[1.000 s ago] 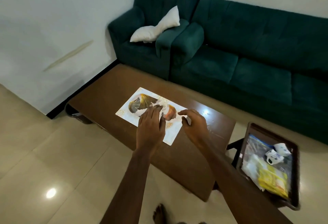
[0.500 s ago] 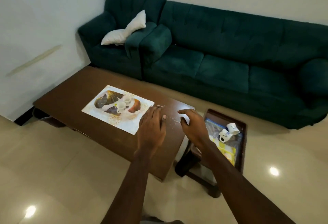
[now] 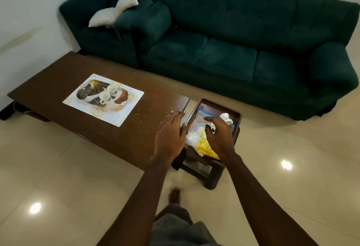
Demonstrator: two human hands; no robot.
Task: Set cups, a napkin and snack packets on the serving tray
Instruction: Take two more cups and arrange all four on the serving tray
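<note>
Serving tray: pale, patterned, flat on the brown tabletop, toward its left half. Two white cups: upright on the serving tray, side by side, near its middle. Brown tray: on a dark stool just beside the right end of the tabletop; holds clear plastic bags, a yellow snack packet and another white cup tipped on its side at the far end. Right hand: over the brown tray, palm down, fingers curled down onto a white, dark-marked item, largely hidden; whether it is gripped cannot be told. Left hand: above the right end of the tabletop, fingers spread and straight, holding nothing. Green sofa behind, white cushion on it. Tiled floor.
</note>
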